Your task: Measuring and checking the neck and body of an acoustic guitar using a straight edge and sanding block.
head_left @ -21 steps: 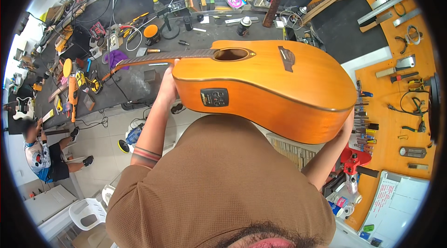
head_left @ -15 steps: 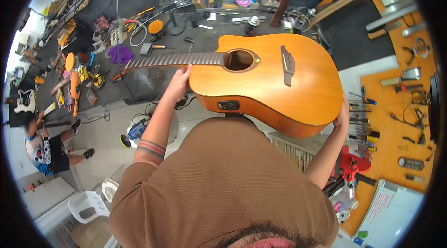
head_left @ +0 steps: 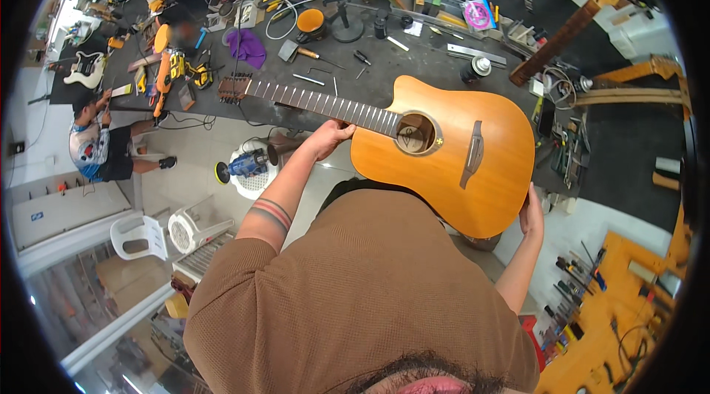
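An acoustic guitar (head_left: 495, 157) with an amber top, a cutaway, a dark bridge and no visible strings is held across my body, top facing up toward me, neck pointing left over the bench. My left hand (head_left: 329, 141) grips it where the neck (head_left: 318, 102) meets the body, fingers partly hidden beneath. My right hand (head_left: 531, 213) holds the rounded lower end at the right, its fingertips partly behind the rim. The headstock (head_left: 234, 88) with its tuners lies over dark bench surface, near a purple cloth (head_left: 246, 46).
A dark bench (head_left: 377, 72) holds several tools, cans and cables. At left a seated person (head_left: 100, 146) works beside a white guitar body (head_left: 83, 70). A buffer (head_left: 248, 162) rests on a white stool below the bench; a white chair (head_left: 137, 239) stands behind. An orange tool board (head_left: 606, 335) is at right.
The guitar has rotated from showing its side to showing its top, and my hands moved with it. The view has turned, so bench and person appear shifted right and upward.
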Demonstrator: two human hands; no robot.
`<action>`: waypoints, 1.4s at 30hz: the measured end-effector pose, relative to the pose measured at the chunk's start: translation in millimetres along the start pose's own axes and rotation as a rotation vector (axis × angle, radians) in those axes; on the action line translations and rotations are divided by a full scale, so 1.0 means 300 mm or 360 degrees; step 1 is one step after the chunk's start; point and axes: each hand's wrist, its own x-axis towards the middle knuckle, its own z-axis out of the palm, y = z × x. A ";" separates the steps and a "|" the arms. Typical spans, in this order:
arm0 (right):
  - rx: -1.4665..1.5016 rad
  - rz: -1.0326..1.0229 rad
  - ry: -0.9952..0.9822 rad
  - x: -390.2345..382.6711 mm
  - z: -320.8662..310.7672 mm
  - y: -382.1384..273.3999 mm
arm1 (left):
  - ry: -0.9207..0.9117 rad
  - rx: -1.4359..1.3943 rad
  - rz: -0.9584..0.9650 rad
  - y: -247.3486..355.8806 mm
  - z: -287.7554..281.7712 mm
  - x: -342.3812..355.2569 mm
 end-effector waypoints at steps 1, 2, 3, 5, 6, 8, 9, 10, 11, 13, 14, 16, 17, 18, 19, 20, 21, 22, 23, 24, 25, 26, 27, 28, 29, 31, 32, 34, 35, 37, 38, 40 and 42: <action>0.0006 0.0061 -0.0013 0.022 -0.015 0.006 | 0.0008 -0.0033 -0.0082 -0.002 0.000 0.015; 0.0101 0.0099 0.0011 0.053 -0.020 0.018 | 0.0011 -0.0067 -0.0162 -0.005 -0.002 0.030; 0.0101 0.0112 0.0021 0.093 -0.021 0.023 | 0.0006 -0.0071 -0.0178 -0.004 -0.009 0.041; 0.0137 0.0100 -0.0043 0.145 -0.024 0.028 | 0.0106 -0.0104 -0.0086 -0.010 -0.004 0.051; 0.0119 0.0105 -0.0057 0.165 -0.021 0.027 | 0.0076 -0.0109 -0.0109 -0.016 -0.003 0.053; 0.0149 0.0102 -0.0087 0.204 -0.019 0.030 | 0.0171 -0.0218 -0.0069 -0.023 -0.005 0.066; 0.0169 0.0093 -0.0156 0.214 -0.024 0.029 | 0.0130 -0.0220 -0.0086 -0.026 -0.002 0.080; 0.0179 0.0094 -0.0125 0.219 -0.009 0.021 | 0.0151 -0.0234 -0.0118 -0.020 0.000 0.083; 0.0172 0.0117 -0.0107 0.223 0.014 0.006 | 0.0180 -0.0249 -0.0146 -0.021 -0.006 0.084; 0.0162 0.0140 -0.0090 0.217 0.034 -0.017 | 0.0180 -0.0251 -0.0194 -0.026 -0.007 0.090; 0.0159 0.0140 -0.0091 0.224 0.043 -0.026 | 0.0194 -0.0285 -0.0194 -0.031 -0.008 0.087; 0.0144 0.0150 -0.0117 0.251 0.041 -0.022 | 0.0236 -0.0324 -0.0192 -0.028 0.001 0.081; 0.0172 0.0151 -0.0114 0.271 -0.010 0.007 | 0.0209 -0.0352 -0.0140 -0.016 0.032 0.096; 0.0198 0.0157 -0.0127 0.292 -0.047 0.025 | 0.0197 -0.0377 -0.0086 -0.009 0.053 0.107; 0.0184 0.0174 -0.0182 0.307 -0.055 0.027 | 0.0170 -0.0397 -0.0091 -0.006 0.059 0.108; 0.0184 0.0183 -0.0165 0.310 -0.066 0.029 | 0.0157 -0.0363 -0.0056 -0.007 0.064 0.111; 0.0180 0.0193 -0.0156 0.318 -0.062 0.028 | 0.0179 -0.0370 -0.0089 -0.006 0.065 0.102; 0.0166 0.0205 -0.0203 0.317 -0.060 0.025 | 0.0201 -0.0386 -0.0128 0.002 0.072 0.109; 0.0141 0.0206 -0.0166 0.308 -0.065 0.019 | 0.0211 -0.0404 -0.0169 0.002 0.068 0.110; 0.0117 0.0203 -0.0124 0.317 -0.060 0.015 | 0.0240 -0.0405 -0.0158 0.005 0.056 0.096; 0.0111 0.0198 -0.0127 0.326 -0.058 0.007 | 0.0234 -0.0387 -0.0162 -0.001 0.058 0.105; 0.0104 0.0209 -0.0131 0.330 -0.056 0.004 | 0.0221 -0.0369 -0.0165 -0.005 0.062 0.120; 0.0100 0.0216 -0.0129 0.328 -0.059 0.003 | 0.0207 -0.0370 -0.0157 -0.006 0.055 0.115; 0.0101 0.0189 -0.0211 0.329 -0.049 -0.004 | 0.0227 -0.0393 -0.0140 -0.003 0.053 0.103; 0.0111 0.0166 -0.0159 0.335 -0.049 -0.007 | 0.0227 -0.0414 -0.0127 0.000 0.056 0.100; 0.0118 0.0209 -0.0212 0.353 -0.057 -0.001 | 0.0220 -0.0428 -0.0129 0.019 0.069 0.094; 0.0135 0.0184 -0.0169 0.359 -0.057 -0.003 | 0.0168 -0.0420 -0.0129 0.014 0.070 0.092; 0.0079 0.0142 -0.0301 0.364 -0.054 -0.009 | 0.0241 -0.0454 -0.0117 -0.005 0.067 0.098; 0.0091 0.0125 -0.0280 0.361 -0.050 -0.015 | 0.0213 -0.0445 -0.0114 -0.011 0.062 0.096; 0.0009 0.0185 -0.0245 0.353 -0.036 -0.023 | 0.0253 -0.0502 -0.0143 -0.019 0.063 0.094; 0.0008 0.0179 -0.0248 0.348 -0.031 -0.032 | 0.0273 -0.0504 -0.0140 -0.020 0.068 0.095; -0.0017 0.0177 -0.0224 0.329 -0.026 -0.053 | 0.0259 -0.0478 -0.0171 -0.029 0.060 0.108; -0.0056 0.0183 -0.0231 0.326 -0.022 -0.070 | 0.0279 -0.0461 -0.0194 -0.064 0.020 0.107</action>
